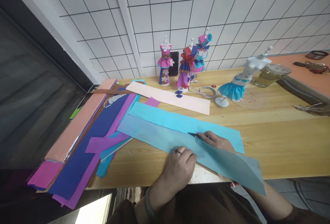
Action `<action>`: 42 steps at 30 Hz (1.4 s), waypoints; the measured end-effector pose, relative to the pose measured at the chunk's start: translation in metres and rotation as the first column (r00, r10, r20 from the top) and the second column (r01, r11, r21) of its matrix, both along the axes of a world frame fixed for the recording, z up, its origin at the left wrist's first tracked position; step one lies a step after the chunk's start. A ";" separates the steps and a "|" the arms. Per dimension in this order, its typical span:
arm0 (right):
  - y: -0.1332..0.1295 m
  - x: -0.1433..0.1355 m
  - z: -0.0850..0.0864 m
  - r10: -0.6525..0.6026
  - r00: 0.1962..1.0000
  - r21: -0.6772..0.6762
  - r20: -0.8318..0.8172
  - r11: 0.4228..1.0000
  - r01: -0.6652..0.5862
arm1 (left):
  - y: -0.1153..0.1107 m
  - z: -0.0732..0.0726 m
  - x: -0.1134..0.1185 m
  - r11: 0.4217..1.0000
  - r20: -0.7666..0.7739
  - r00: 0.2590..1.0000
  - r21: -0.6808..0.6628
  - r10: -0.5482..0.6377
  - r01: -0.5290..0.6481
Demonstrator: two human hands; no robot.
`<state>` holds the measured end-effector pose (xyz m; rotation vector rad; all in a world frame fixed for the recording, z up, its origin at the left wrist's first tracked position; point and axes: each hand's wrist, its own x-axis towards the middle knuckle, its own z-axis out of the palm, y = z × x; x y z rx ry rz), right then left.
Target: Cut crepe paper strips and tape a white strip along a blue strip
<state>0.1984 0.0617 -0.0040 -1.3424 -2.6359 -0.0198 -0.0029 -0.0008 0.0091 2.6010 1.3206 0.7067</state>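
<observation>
Blue paper [152, 132] partly hides the right hand [217, 142], gripping scissors [194, 135] at its nine o'clock. The left hand [181, 165] pinches the paper

The widest free room is at the right, where bare surface [278, 138] runs on beyond the blue strips [219, 127]. The near strip's lifted right end bars a low pass over the right forearm. Scissors [195, 135] jut left from the right hand [218, 143], narrowing the way toward the left hand [182, 167]. Farther off, dressed figures [165, 62] and a white mannequin [254, 67] flank a gap, a tape roll [208, 92] lying low in it. The wall [211, 14] closes the far side; stacked strips [74, 162] crowd the left.
</observation>
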 end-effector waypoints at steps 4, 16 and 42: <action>0.001 0.002 -0.001 0.040 0.999 0.020 0.021 0.999 -0.041 | 0.000 0.001 0.000 1.000 -0.004 1.000 -0.002 -0.005 0.005; 0.002 0.004 -0.006 0.089 0.996 0.091 0.019 0.992 -0.090 | 0.000 0.002 0.000 1.000 -0.008 1.000 0.018 0.007 -0.007; 0.000 0.001 0.005 0.066 0.998 0.029 -0.004 0.997 -0.066 | 0.001 -0.005 -0.002 0.985 0.054 0.983 -0.009 0.173 -0.173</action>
